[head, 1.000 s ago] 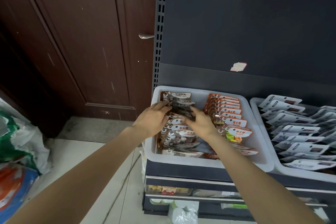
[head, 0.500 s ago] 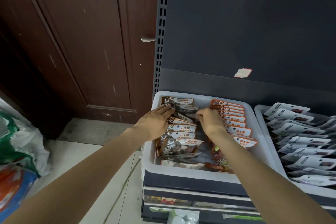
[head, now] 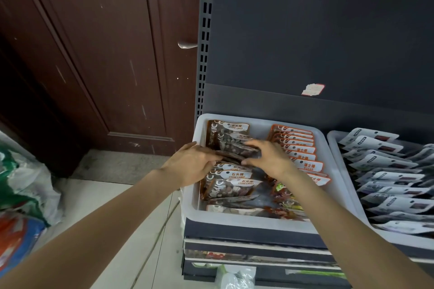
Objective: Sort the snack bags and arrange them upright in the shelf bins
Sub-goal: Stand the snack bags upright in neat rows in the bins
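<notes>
Right now I have both hands in the white bin (head: 237,219) at the left end of the shelf. My left hand (head: 190,166) comes in over the bin's left rim, and its fingers are curled round the left edge of a dark brown stone candy bag (head: 234,151) in the left-hand row. My right hand (head: 270,159) meets it from the other side: the fingers lie over the top of that same bag and the thumb tucks under its near edge, so both hands are clamped on it. The bag sits tilted, its top leaning toward the back of the bin, just in front of the two rearmost bags of the row.

Nearer to me, the brown stone candy row (head: 232,183) continues with white labels showing, each bag leaning back on the next. At the bin's near wall, several bags (head: 253,206) lie flat and jumbled. Just right of my right hand stands the orange-edged sugar bag row (head: 300,148), overlapping neatly from back to front.

A second white bin (head: 347,171) touches the first on the right, filled with white pouches (head: 385,166) in slanting rows. Behind both rises the dark shelf back panel (head: 328,30), with a torn sticker (head: 313,89) on it. To the left are a brown wooden door (head: 105,54) and plastic sacks (head: 21,185) on the floor.
</notes>
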Motion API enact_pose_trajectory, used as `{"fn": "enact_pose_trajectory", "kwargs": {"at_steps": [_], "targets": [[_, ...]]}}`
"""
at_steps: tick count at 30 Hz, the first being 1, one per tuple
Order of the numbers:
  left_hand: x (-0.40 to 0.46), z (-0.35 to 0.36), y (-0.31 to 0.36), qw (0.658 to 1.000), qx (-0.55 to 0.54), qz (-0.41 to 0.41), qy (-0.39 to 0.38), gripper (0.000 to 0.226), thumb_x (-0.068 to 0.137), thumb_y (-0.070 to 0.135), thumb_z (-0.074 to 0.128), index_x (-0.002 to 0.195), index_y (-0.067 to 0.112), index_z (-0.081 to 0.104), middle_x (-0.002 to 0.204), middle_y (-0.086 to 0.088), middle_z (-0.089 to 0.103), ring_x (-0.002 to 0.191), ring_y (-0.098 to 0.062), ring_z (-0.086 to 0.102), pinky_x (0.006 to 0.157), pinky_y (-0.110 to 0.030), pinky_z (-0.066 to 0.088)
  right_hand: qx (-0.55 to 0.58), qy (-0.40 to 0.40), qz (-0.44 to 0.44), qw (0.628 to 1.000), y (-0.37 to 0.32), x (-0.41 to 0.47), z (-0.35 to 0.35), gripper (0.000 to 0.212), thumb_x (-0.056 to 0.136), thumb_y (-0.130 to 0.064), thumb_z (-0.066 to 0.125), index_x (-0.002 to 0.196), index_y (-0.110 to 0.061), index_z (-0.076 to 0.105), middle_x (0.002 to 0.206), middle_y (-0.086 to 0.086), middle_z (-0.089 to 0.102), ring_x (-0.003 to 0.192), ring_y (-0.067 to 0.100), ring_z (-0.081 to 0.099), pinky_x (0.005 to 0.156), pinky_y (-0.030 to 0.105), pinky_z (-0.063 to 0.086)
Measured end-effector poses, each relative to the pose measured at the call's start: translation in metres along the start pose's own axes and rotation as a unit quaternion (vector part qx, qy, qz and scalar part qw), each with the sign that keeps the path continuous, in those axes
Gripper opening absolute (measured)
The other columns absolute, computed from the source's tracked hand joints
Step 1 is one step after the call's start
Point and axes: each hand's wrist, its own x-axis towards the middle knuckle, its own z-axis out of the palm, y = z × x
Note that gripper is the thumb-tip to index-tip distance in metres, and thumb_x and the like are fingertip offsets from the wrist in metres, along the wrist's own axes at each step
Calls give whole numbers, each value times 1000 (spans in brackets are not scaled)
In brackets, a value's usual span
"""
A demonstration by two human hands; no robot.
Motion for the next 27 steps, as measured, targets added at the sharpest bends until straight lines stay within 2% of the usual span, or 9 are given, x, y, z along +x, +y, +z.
{"fn": "enact_pose_trajectory", "kwargs": {"at_steps": [2,4,8,11,14,17,21,25,27], "targets": [[-2,-1,1,1000,2,-1,-7,38,102,27,35,138,35,45,144,9,45,134,-8,37,119,-32,8,-56,-7,-6,998,-1,0,2,57,82,-29,72,134,-24,51,135,3,54,120,23,51,97,32,41],[-4,-1,3,1000,1,-2,-3,38,102,26,34,138,35,45,144,10,45,134,-7,38,119,-31,8,-106,-3,-6,994,-5,2,3,44,88,-25,65,131,-24,54,128,6,58,113,26,56,89,33,45],[-5,2,5,1000,18,-4,11,39,102,27,33,139,35,43,141,9,48,130,-9,43,119,-32,12,-164,50,5,985,-12,8,6,30,96,-13,48,120,-22,63,113,14,65,105,34,60,85,38,47],[-9,2,7,999,13,-4,34,38,102,27,34,139,34,43,140,8,49,129,-11,43,117,-31,14,-59,100,-20,993,-17,15,4,27,96,-11,50,118,-15,67,114,13,67,108,32,61,94,39,46],[-10,0,9,997,8,-14,72,41,102,27,35,143,31,37,146,5,40,135,-14,35,116,-30,15,29,161,-52,985,-21,20,-2,25,94,-7,53,114,-9,68,114,10,69,106,25,63,91,31,46],[-5,0,11,995,31,-31,94,46,102,29,33,148,26,27,154,-2,26,141,-20,26,116,-32,18,-25,135,-57,989,-19,24,-1,27,94,-7,53,117,-12,67,115,10,68,106,27,62,91,34,47],[10,-2,16,994,58,-42,81,51,103,25,30,152,22,13,160,-3,-4,147,-19,3,117,-30,7,-158,83,-62,982,-22,17,2,35,93,-7,53,126,-16,60,126,11,58,117,30,55,96,36,43],[18,-6,17,996,40,-38,74,57,102,20,32,153,22,6,160,0,-9,147,-17,-1,117,-26,3,-180,107,-66,976,-14,16,-7,31,94,-6,53,124,-10,59,122,12,57,116,31,55,96,39,46],[17,-5,16,996,40,-28,79,61,101,20,32,153,20,1,160,1,-10,147,-15,-3,116,-24,-1,-184,71,-76,977,-15,17,-3,36,94,-7,52,129,-11,57,127,10,56,120,29,53,101,36,42]]}}
